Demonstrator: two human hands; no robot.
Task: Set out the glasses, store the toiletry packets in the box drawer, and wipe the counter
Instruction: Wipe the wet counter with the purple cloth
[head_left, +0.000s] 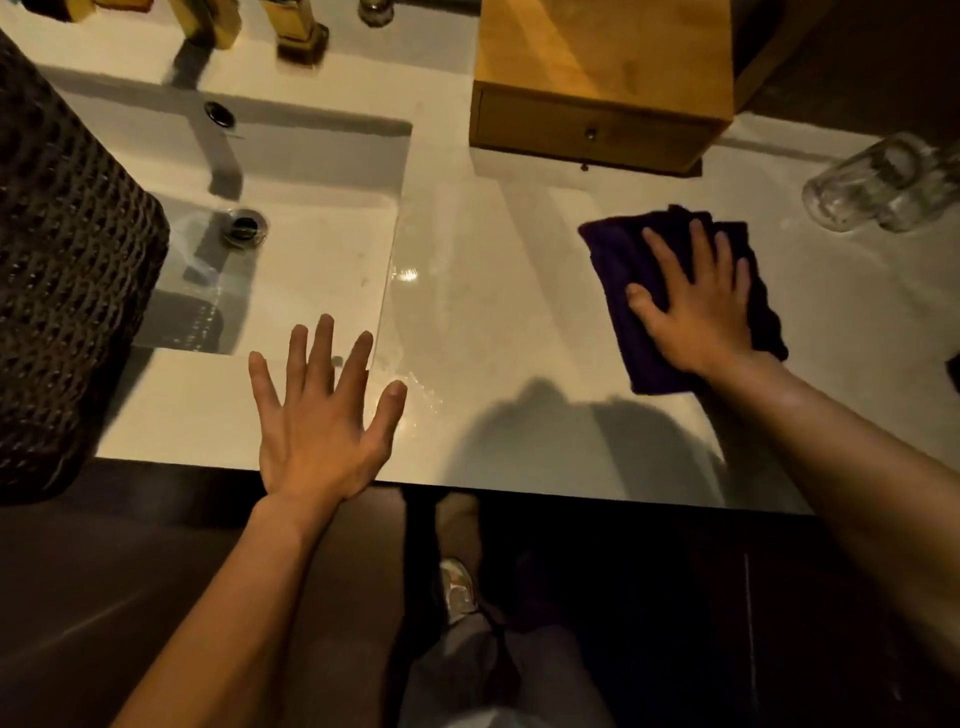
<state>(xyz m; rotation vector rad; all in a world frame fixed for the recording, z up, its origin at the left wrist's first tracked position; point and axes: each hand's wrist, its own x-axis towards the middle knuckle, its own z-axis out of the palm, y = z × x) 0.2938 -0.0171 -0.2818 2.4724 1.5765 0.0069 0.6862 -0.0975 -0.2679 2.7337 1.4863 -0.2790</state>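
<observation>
My right hand (696, 306) lies flat, fingers spread, pressing a folded dark purple cloth (613, 260) onto the white counter (493, 291). My left hand (322, 415) hovers open with spread fingers over the counter's front edge, beside the sink, holding nothing. A wooden box (602, 67) stands at the back of the counter, its drawer (587, 132) shut with a small knob. Two clear glasses (878, 182) stand at the far right of the counter. No toiletry packets are visible.
A rectangular white sink (291, 270) with a drain and a faucet (218, 104) lies to the left. A dark waffle-textured towel (62, 270) hangs at the far left. Brass-coloured fittings (301, 31) stand at the back. A dark cabinet front lies below the counter.
</observation>
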